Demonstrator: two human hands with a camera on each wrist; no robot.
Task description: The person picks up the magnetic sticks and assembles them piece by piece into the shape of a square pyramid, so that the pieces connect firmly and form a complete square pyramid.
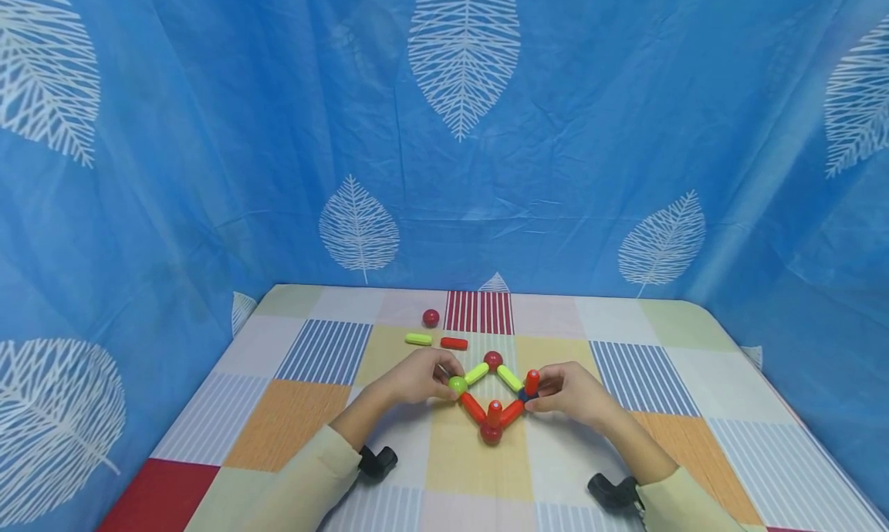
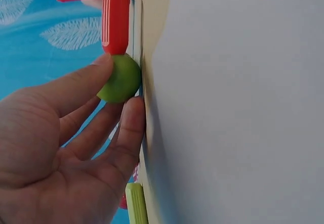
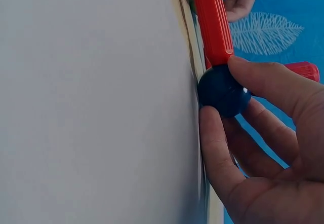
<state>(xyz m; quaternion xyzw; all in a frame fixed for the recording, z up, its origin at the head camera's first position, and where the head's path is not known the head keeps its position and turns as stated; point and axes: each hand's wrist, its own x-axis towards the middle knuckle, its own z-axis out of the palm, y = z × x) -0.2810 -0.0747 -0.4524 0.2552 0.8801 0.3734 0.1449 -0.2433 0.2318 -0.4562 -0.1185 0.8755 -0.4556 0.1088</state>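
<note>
A diamond of rods and balls lies on the table between my hands. Its left corner is a green ball (image 1: 457, 385), which my left hand (image 1: 421, 376) holds between thumb and fingers. My right hand (image 1: 571, 393) grips the dark blue ball (image 3: 223, 91) at the right corner. Red balls form the far corner (image 1: 493, 360) and the near corner (image 1: 491, 435). Two yellow-green rods (image 1: 477, 374) make the far sides, and two red rods (image 1: 474, 408) the near sides. One upright red rod (image 1: 495, 414) stands on the near ball, another upright red rod (image 1: 532, 382) on the blue ball.
Beyond my left hand lie a loose yellow-green rod (image 1: 418, 339), a loose red rod (image 1: 454, 343) and a loose red ball (image 1: 430, 318). A patchwork cloth (image 1: 333, 401) covers the table. Blue curtains (image 1: 556, 169) with white leaves surround its back and sides.
</note>
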